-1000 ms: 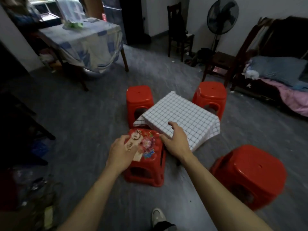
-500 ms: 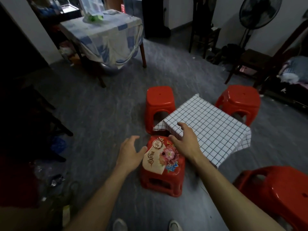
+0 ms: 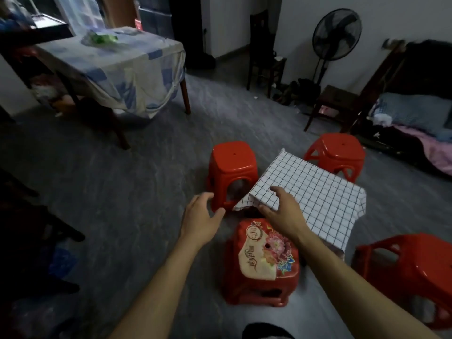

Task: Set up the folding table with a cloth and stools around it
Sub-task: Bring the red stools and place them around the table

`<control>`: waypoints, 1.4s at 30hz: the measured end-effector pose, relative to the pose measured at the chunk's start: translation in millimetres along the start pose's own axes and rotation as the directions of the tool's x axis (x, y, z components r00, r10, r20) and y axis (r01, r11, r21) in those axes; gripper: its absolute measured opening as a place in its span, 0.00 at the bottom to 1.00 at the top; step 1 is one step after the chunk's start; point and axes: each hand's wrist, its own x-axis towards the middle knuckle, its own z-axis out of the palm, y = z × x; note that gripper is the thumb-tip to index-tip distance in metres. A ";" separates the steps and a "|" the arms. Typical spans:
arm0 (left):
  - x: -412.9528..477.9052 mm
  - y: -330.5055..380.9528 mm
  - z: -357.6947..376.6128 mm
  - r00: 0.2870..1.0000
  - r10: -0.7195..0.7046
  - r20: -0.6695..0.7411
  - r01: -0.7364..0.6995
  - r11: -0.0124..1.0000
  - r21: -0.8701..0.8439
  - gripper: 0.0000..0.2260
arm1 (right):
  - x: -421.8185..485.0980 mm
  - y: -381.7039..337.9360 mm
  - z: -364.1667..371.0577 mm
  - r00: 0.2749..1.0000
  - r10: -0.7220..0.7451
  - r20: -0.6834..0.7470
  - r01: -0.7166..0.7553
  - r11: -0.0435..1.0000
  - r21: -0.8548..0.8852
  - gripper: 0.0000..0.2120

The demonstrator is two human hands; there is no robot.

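1. We find the checked cloth [image 3: 315, 199] spread over the folding counter, which it hides completely. The set stands on the floor in mid-room.
2. Four red stools surround it: the far-left stool [image 3: 232, 162], the far-right stool [image 3: 336, 150], the near-right stool [image 3: 413, 263], and the printed stool [image 3: 265, 260], just beside the near edge.
3. The right hand [image 3: 282, 211] lies over the cloth's near-left corner with fingers spread and almost straight. It grips nothing. We cannot tell whether it presses down.
4. The left hand [image 3: 199, 216] is empty, with fingers loosely spread. It hovers above the floor between the far-left stool and the printed stool.
5. We judge the task nearly finished. The step in hand appears to be squaring the near-left corner, where the hem hangs bunched.
6. We recommend a flat palm swept outward toward that corner, light enough not to drag the cloth off the far side. The free hand should draw the bunched hem straight, and the hem should stay clear of the printed stool.
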 end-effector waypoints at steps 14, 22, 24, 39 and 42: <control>131.6 -53.0 -33.3 0.976 0.121 0.178 -0.122 0.992 -0.007 0.21 | 97.7 -46.6 71.9 0.981 0.158 -0.114 -0.156 0.987 0.028 0.32; 266.6 -70.4 -51.6 0.942 0.146 0.301 -0.198 0.969 0.148 0.22 | 205.3 -56.7 129.5 0.960 0.264 -0.090 -0.247 0.954 0.170 0.32; 300.2 -63.2 -49.1 0.926 0.185 0.328 -0.245 0.958 0.151 0.22 | 224.4 -59.5 122.8 0.947 0.296 -0.124 -0.272 0.946 0.175 0.32; 416.1 33.5 89.3 0.561 0.419 0.714 -0.563 0.825 -0.041 0.21 | 243.1 -8.5 67.6 0.612 0.670 -0.420 -0.602 0.740 0.302 0.32; 429.7 49.9 122.4 0.410 0.470 0.782 -0.620 0.772 -0.139 0.22 | 239.9 -6.3 60.7 0.533 0.708 -0.463 -0.662 0.690 0.294 0.32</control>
